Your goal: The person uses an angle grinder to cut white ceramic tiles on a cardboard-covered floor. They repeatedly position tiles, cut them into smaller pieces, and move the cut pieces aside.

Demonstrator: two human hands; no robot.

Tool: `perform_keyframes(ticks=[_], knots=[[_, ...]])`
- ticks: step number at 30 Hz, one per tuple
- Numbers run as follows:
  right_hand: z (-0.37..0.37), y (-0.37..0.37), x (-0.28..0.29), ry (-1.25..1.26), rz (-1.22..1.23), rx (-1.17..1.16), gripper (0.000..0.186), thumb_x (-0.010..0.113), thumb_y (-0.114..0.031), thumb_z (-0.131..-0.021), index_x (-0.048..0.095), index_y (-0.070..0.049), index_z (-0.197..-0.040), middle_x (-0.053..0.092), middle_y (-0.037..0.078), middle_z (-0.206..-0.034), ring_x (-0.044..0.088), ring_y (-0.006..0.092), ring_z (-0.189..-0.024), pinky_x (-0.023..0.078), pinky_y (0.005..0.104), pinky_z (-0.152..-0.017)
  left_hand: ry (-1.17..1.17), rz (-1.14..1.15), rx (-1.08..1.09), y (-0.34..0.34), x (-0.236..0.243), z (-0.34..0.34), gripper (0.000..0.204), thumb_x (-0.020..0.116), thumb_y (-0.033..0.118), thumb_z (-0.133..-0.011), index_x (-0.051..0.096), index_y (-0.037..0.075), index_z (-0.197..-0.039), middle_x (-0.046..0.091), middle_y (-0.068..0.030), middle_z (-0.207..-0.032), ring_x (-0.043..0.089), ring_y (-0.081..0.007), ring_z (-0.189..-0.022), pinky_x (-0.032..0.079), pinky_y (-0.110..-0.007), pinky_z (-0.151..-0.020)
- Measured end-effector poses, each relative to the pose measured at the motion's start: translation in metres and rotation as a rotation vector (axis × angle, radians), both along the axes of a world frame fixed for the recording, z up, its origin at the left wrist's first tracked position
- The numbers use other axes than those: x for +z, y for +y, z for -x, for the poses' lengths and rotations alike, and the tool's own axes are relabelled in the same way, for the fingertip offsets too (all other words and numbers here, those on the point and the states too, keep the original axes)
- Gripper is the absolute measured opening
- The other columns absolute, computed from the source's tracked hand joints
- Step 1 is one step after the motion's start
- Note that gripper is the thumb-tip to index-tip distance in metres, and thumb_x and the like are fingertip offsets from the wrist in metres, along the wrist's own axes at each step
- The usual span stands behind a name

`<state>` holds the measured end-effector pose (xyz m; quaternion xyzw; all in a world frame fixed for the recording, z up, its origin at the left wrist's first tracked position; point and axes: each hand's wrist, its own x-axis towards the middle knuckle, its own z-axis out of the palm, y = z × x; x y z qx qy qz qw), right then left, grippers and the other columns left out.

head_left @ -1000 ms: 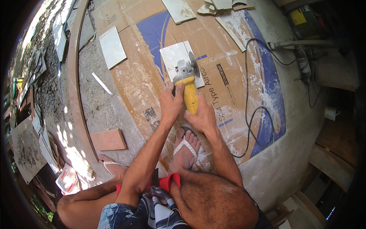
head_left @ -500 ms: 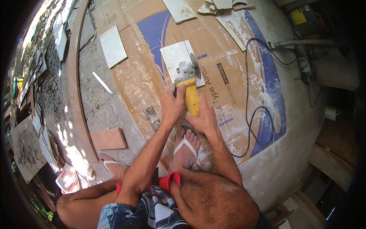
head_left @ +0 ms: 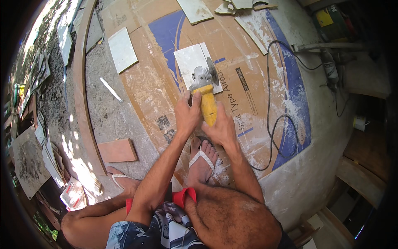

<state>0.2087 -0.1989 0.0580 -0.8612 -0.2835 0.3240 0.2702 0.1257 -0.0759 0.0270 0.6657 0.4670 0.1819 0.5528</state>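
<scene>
A yellow angle grinder (head_left: 208, 108) with a grey metal head lies over a white tile (head_left: 189, 57) on the cardboard. Its round cutting disc (head_left: 212, 70) stands on edge along a dark line near the tile's right side. My left hand (head_left: 186, 113) is closed around the grinder's front, just behind the metal head. The rear of the yellow body is gripped by my right hand (head_left: 219, 128), with its fingers partly hidden. My foot in a white-strapped flip-flop (head_left: 202, 159) rests just below the grinder.
A flattened cardboard sheet (head_left: 215, 37) covers the floor. Another white tile (head_left: 122, 50) lies to the left, and tile offcuts (head_left: 234, 5) lie at the far edge. A black cord (head_left: 268, 95) loops at right. A pinkish block (head_left: 117, 150) and a long wooden board (head_left: 81, 83) are at left.
Almost nothing differs. Both hands keep their hold on the grinder, and its place over the tile looks nearly the same.
</scene>
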Motion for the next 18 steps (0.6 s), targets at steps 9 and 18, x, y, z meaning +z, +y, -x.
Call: perform_keyframes(ticks=[9,18], knots=[[0.000,-0.001,0.001,0.028,0.006,-0.002,0.060,0.083,-0.022,-0.081,0.048,-0.001,-0.125,0.073,0.036,-0.099,0.071,0.0585,-0.095,0.056,0.0647,-0.084,-0.039,0.038,0.002,0.000,0.000,0.001,0.053,0.064,0.043,-0.111,0.073,-0.008,-0.115,0.075,-0.0257,-0.091,0.072,-0.0345,-0.080,0.055,-0.047,-0.076],[0.002,-0.004,0.003,0.051,0.051,-0.001,0.062,0.083,-0.022,-0.082,0.047,0.000,-0.127,0.073,0.037,-0.100,0.071,0.0594,-0.096,0.056,0.0646,-0.086,-0.043,0.030,0.001,-0.004,-0.011,0.005,0.053,0.063,0.044,-0.110,0.073,-0.008,-0.112,0.072,-0.0233,-0.082,0.068,-0.0315,-0.073,0.053,-0.047,-0.071]])
